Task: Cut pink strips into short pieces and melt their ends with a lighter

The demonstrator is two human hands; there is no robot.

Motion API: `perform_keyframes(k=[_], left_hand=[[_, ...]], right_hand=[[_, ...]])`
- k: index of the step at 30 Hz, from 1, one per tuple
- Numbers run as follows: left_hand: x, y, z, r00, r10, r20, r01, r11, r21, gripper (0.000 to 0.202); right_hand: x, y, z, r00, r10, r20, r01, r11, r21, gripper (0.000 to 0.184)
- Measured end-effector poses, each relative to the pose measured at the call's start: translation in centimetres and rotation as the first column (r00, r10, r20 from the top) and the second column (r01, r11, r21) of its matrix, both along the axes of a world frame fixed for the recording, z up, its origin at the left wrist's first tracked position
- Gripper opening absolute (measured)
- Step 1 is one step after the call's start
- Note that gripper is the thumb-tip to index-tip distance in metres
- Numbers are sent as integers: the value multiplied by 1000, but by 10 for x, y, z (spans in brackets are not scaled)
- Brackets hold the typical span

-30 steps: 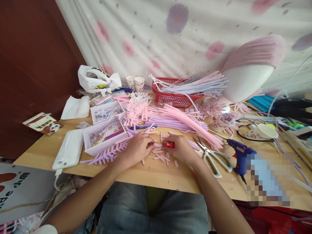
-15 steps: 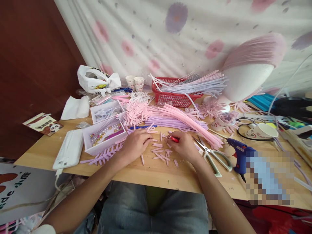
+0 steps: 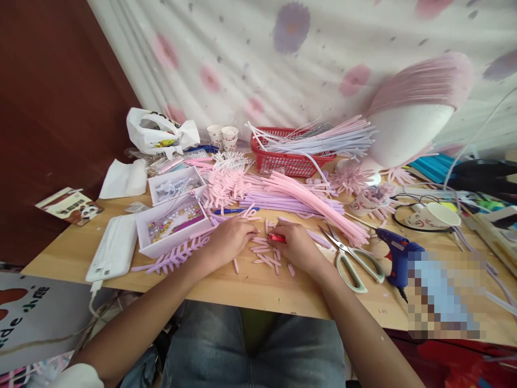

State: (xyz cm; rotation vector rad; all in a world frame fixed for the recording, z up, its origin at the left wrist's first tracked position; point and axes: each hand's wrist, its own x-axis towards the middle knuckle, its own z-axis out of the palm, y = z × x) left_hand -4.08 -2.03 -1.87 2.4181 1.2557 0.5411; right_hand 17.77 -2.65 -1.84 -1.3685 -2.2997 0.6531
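My left hand (image 3: 231, 237) is over the table, its thumb and fingers pinched together on something I cannot make out. Close to its fingertips is a pink looped chenille stem (image 3: 251, 214). My right hand (image 3: 297, 243) is closed around a small red tool (image 3: 277, 237), mostly hidden by the fingers. The two hands face each other, slightly apart. Between and below them lie several short pink chenille pieces (image 3: 264, 260) with tapered ends. A purple leafy chenille branch (image 3: 172, 260) rests beside my left wrist.
Silver scissors (image 3: 351, 258) and a blue glue gun (image 3: 398, 253) lie to the right. Pink stems (image 3: 319, 207) and purple stems (image 3: 286, 202) are bundled behind my hands, before a red basket (image 3: 288, 164). A white bead box (image 3: 147, 248) and power bank (image 3: 113, 248) stand left.
My right hand has shifted a little left with the red tool, closer to my left hand. My left hand has moved slightly right, its fingertips now more tightly together.
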Motion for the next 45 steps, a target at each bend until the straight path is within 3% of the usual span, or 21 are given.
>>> perform_keyframes(k=[11, 17, 20, 23, 27, 33, 38, 45], left_hand=[[-1, -5, 5, 999, -20, -36, 20, 1000, 2, 11], [-7, -4, 15, 997, 30, 64, -31, 999, 25, 15], [-22, 2, 25, 985, 114, 127, -129, 985, 113, 20], [-37, 5, 33, 982, 178, 61, -187, 967, 175, 25], [-43, -4, 36, 975, 201, -92, -186, 972, 145, 25], [-36, -15, 38, 965, 171, -201, -114, 958, 264, 25], [-25, -2, 39, 921, 192, -339, -111, 964, 244, 23], [-7, 8, 24, 823, 217, -525, -113, 968, 222, 25]], right_hand=[[10, 0, 7, 997, -39, -73, 34, 996, -77, 12], [17, 5, 6, 956, -289, -56, 288, 957, -32, 22], [20, 7, 4, 920, -392, -8, 392, 920, 9, 28], [22, 7, 5, 902, -431, 35, 429, 902, 56, 27], [29, 0, 17, 857, -516, -2, 511, 848, 142, 31], [61, -26, 24, 852, -511, 113, 477, 847, 234, 29], [67, -55, 2, 786, -579, 217, 502, 803, 322, 27], [49, -77, -20, 846, -489, 214, 355, 815, 458, 28]])
